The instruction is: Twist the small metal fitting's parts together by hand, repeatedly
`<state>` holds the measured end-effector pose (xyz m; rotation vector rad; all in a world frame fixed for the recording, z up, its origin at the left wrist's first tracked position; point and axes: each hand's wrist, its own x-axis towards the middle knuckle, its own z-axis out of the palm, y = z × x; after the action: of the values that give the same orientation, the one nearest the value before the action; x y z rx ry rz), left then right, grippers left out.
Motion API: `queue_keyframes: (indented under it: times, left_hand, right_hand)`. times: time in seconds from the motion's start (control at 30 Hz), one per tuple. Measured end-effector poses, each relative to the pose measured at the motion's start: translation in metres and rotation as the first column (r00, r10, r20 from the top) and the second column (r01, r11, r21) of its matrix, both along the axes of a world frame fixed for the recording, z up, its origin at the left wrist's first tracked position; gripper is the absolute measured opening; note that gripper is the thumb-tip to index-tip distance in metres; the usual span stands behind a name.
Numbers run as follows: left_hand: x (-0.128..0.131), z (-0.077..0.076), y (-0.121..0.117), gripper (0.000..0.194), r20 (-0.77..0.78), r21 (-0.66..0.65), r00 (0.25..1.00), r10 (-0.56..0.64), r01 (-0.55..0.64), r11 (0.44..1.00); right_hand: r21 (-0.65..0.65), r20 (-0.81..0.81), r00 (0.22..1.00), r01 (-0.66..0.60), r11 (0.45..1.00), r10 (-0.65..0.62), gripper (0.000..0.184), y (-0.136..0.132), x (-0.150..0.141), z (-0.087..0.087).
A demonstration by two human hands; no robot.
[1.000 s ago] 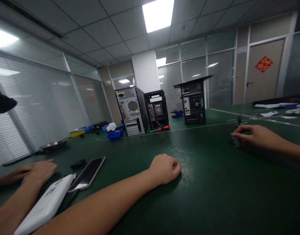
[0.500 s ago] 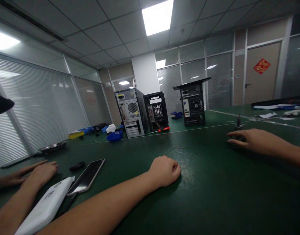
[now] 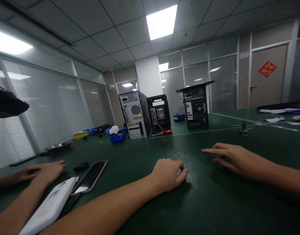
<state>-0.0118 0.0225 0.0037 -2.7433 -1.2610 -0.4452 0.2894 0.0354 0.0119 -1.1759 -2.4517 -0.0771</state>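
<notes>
My left hand (image 3: pixel 170 174) rests on the green tabletop (image 3: pixel 150 212) with its fingers curled in and the thumb near the forefinger. Through the small gap there I see nothing held. To the right, my right hand (image 3: pixel 229 158) hovers low over or touches the table, palm down, its fingers stretched out and thumb apart, holding nothing. Beyond it stands a small dark metal fitting with a thin upright tip (image 3: pixel 244 129). Beside my left forearm lie a phone (image 3: pixel 92 176), a white slim box (image 3: pixel 51 204) and a small black rounded object (image 3: pixel 81 166).
Three computer cases stand at the back: a silver one (image 3: pixel 134 114), a black open one (image 3: pixel 160 112) and another black one (image 3: pixel 197 109). A screwdriver (image 3: pixel 167 131) lies before them, near a blue bin (image 3: pixel 117 137). A co-worker's hands (image 3: pixel 48 171) rest at left.
My right hand has moved left and nearer, away from the metal fitting, with its fingers stretched out. My left thumb has loosened slightly from the curled fingers. The view has shifted a little.
</notes>
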Motion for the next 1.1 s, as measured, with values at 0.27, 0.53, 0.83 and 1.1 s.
queue_keyframes:
  times: [0.27,0.53,0.83,1.1]
  left_hand:
    - [0.007,-0.004,-0.013,0.034,0.131,-0.035,0.983,-0.132,0.138,0.990]
    - [0.008,-0.007,-0.012,0.028,0.155,-0.064,0.985,-0.080,0.090,0.994]
    - [0.009,-0.005,-0.015,0.022,0.157,-0.114,0.986,-0.050,0.068,0.991]
    - [0.007,-0.010,-0.010,0.018,0.222,-0.132,0.969,-0.105,0.136,0.982]
  right_hand:
    - [-0.038,0.104,0.977,-0.181,0.983,0.184,0.044,-0.046,-0.058,-0.005]
    - [0.029,-0.005,0.978,-0.209,0.977,0.210,0.050,-0.037,-0.058,-0.020]
    - [0.086,-0.031,0.989,-0.140,0.986,0.144,0.052,-0.035,-0.059,-0.022]
    - [-0.046,-0.112,0.993,-0.032,0.998,0.026,0.031,-0.049,-0.067,-0.011]
